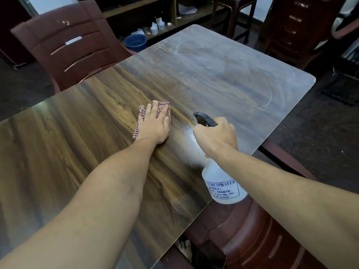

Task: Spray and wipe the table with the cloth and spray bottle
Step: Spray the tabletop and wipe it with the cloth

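My left hand (155, 123) lies flat, fingers straight, pressing a red-checked cloth (142, 113) onto the wooden table (77, 144) near its middle. My right hand (214, 135) grips the neck of a white spray bottle (223, 185) with a black nozzle (204, 119). The bottle is held above the table's right edge, nozzle pointing away from me toward the far side. A fine wet mist shines on the wood just left of the bottle. The far part of the tabletop looks hazy with wipe streaks.
A maroon plastic chair (70, 45) stands at the table's far left. Another maroon chair (252, 230) sits close under the right edge. A blue basin (135, 42) and small bottles sit on the floor and a shelf behind. A dark cabinet (295, 26) stands at the back right.
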